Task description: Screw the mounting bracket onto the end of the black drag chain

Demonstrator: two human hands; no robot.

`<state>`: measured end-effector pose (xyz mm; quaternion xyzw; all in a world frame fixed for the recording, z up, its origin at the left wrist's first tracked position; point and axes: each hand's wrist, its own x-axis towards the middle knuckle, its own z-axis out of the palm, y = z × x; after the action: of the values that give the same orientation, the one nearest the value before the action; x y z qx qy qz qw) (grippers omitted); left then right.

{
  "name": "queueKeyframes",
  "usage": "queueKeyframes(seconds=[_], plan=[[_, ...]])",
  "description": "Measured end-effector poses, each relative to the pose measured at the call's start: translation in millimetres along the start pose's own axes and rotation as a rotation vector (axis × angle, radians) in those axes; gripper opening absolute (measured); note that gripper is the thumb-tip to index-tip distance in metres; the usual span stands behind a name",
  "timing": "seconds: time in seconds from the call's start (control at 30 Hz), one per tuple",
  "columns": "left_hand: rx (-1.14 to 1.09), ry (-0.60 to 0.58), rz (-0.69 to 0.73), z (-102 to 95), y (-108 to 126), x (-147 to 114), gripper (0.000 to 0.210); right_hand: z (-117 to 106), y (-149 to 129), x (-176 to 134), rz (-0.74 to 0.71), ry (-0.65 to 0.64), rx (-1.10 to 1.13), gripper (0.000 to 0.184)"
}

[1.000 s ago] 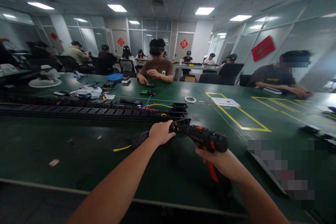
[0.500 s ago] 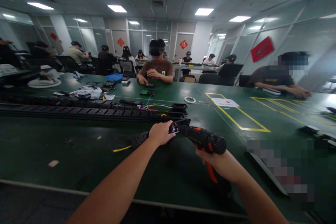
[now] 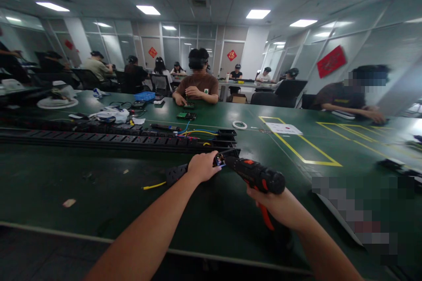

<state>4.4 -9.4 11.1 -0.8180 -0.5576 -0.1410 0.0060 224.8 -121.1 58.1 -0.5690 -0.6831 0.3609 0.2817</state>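
Observation:
My left hand (image 3: 203, 167) is closed around a short black power strip (image 3: 176, 174), whose right end shows a small opening with parts inside. A yellow wire (image 3: 154, 185) sticks out from the strip's left end. In my right hand (image 3: 273, 202) is a black and orange cordless drill (image 3: 257, 174), its handle wrapped by my fingers. The drill's nose points left, right at the strip's open end beside my left fingertips. Whether the tip touches anything inside I cannot tell.
Long black power strips (image 3: 99, 139) lie across the table beyond my hands, with coloured wires (image 3: 198, 132) at their right ends. Farther off are a roll of white tape (image 3: 239, 125), a paper sheet (image 3: 284, 128) and a green circuit board (image 3: 186, 115). A person (image 3: 198, 83) sits opposite.
My hands, the power strip and the drill hold nearly the same positions. The whole view has shifted very slightly.

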Motion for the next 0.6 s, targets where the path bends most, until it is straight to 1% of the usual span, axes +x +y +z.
queueKeyframes(seconds=[0.27, 0.47, 0.6], plan=[[-0.004, -0.017, -0.007, -1.1, 0.0, -0.2, 0.062, -0.4, -0.7, -0.5, -0.026, -0.014, 0.032, 0.019], [-0.01, -0.036, -0.019, -3.7, 1.0, -0.6, 0.062, 1.1, -2.8, -2.0, -0.041, 0.004, 0.066, 0.021], [-0.018, -0.045, -0.017, -6.1, 1.6, -1.3, 0.062, -0.6, -1.8, -0.8, -0.05, -0.015, 0.084, 0.02]])
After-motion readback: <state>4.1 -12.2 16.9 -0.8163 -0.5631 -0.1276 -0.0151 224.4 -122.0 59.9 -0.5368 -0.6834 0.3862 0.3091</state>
